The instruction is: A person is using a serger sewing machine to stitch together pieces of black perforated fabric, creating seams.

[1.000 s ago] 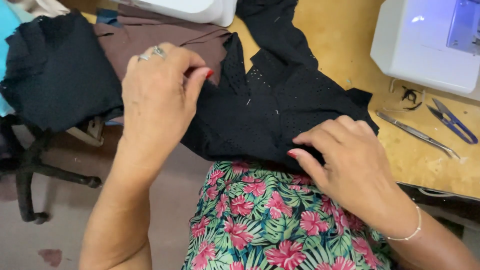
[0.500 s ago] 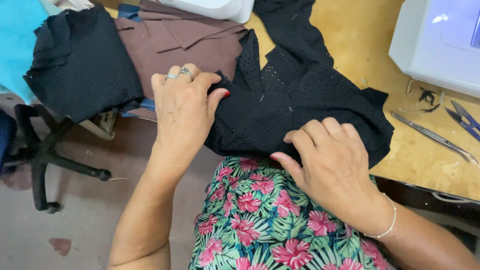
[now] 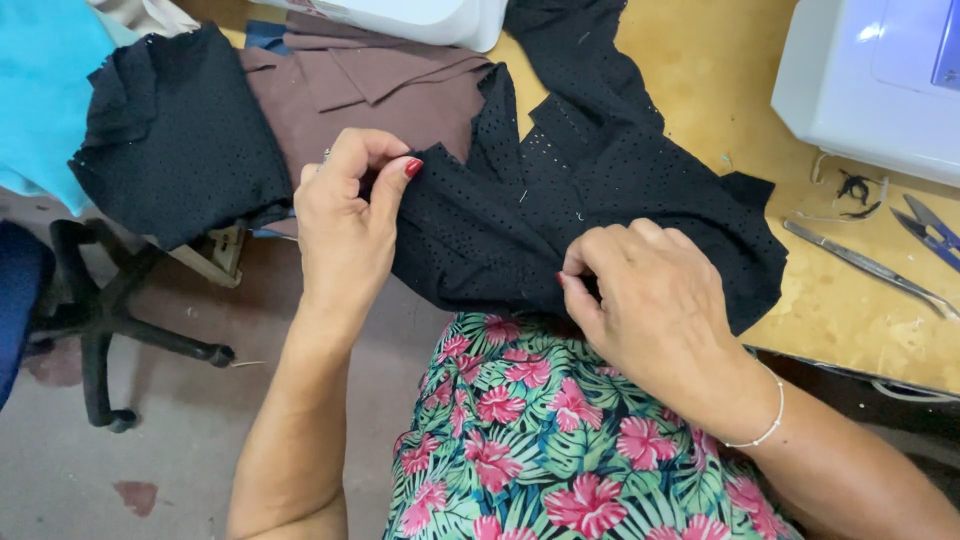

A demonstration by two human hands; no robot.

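Sewing workshop: white sewing machine [image 3: 880, 80] far right on yellow worktable [image 3: 720, 90], thread snips [image 3: 928, 228] & tweezers [image 3: 865, 268] nearby, cut fabric pieces [image 3: 380, 90] stacked far left.

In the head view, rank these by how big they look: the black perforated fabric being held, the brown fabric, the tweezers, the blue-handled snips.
1. black perforated fabric, pinched by the left hand and right hand
2. brown fabric, partly covered
3. tweezers
4. blue-handled snips, cut off by the frame edge, so unsure against the tweezers

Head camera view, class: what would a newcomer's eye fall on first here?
First, the black perforated fabric at centre, pinched at its near edge by the left hand and the right hand. Next, the bright floral garment on the lap below, then the white sewing machine at upper right.
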